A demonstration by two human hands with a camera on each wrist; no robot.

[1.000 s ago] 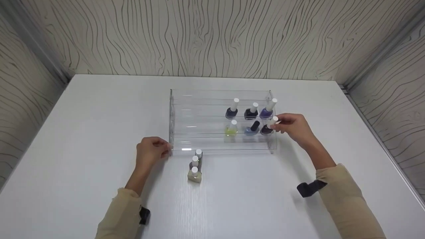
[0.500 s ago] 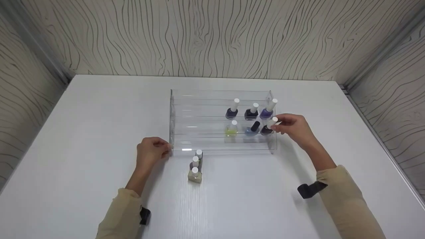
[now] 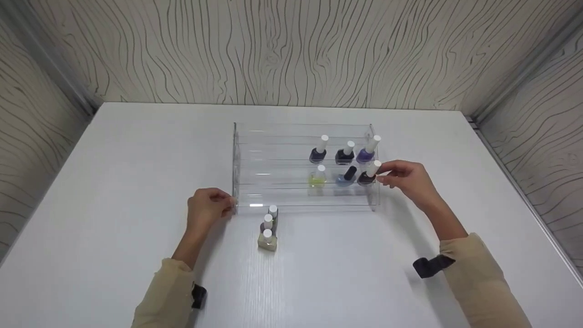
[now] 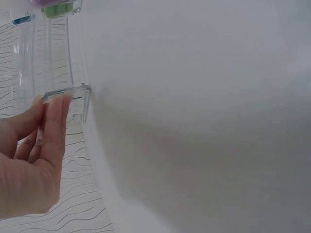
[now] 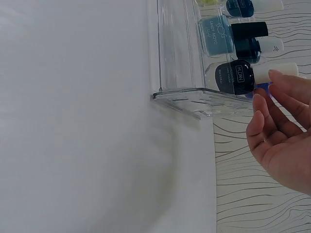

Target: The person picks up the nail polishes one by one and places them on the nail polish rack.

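Observation:
A clear stepped display rack stands on the white table. My left hand pinches its front left corner; in the left wrist view the thumb and fingertips meet on the rack's clear side panel. At the rack's right end, a dark nail polish bottle with a white cap leans back in a lower tier. Close beside it, my right hand has its thumb and forefinger parted. In the right wrist view the thumb overlaps the white cap; whether it touches is unclear.
On the same tier are a blue bottle with a black cap and a yellow bottle. Two dark bottles and a purple bottle fill the tier above. Three bottles, the nearest pale, stand in a line before the rack.
The right hand has let go of the dark bottle's white cap and drawn back slightly to the right and towards me. The bottle stays in the rack. My left hand has not moved.

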